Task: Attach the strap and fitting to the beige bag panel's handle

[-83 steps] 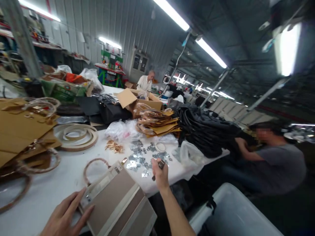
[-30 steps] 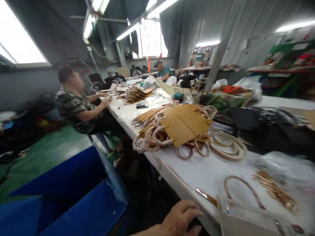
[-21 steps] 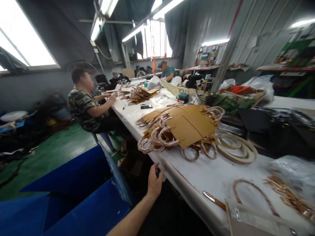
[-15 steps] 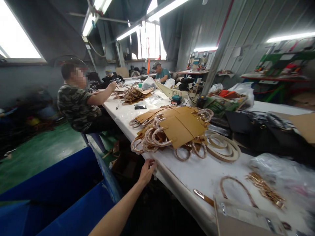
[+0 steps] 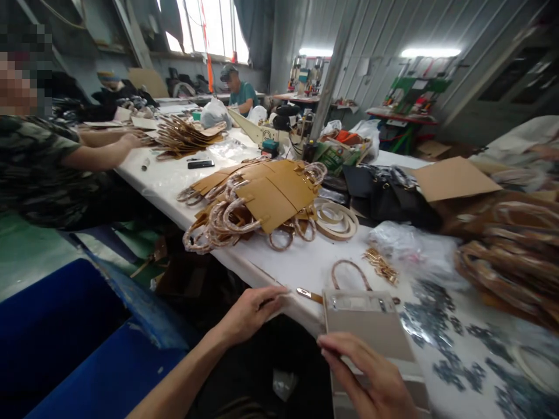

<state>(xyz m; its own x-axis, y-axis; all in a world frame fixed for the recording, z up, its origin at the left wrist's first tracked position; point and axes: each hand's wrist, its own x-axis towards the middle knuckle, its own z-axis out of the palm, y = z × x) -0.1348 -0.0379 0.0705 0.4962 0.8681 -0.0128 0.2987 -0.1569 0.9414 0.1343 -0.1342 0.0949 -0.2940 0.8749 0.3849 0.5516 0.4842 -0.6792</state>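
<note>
My left hand [image 5: 253,311] is at the table's front edge, fingers stretched out and nothing seen in them. Its fingertips are just left of a brown strap with a shiny metal plate [image 5: 304,292]. My right hand [image 5: 371,372] is over the lower part of a flat grey-beige bag panel [image 5: 369,329], its thumb and forefinger slightly apart with no object visible between them. Whether it touches the panel I cannot tell. The panel lies at the table edge, with clear film and metal fittings along its top and a wrapped brown handle [image 5: 349,267] arching behind it.
A pile of tan bag panels [image 5: 275,198] with film-wrapped handles lies ahead. Gold fittings [image 5: 381,265], dark metal pieces [image 5: 437,320] and stacked brown bags [image 5: 510,262] are to the right. A blue bin [image 5: 56,326] stands lower left. A co-worker in camouflage [image 5: 39,169] sits at left.
The view has turned right. My left hand has left its place below the tan pile, moved right along the edge and straightened its fingers. My right hand has come into view.
</note>
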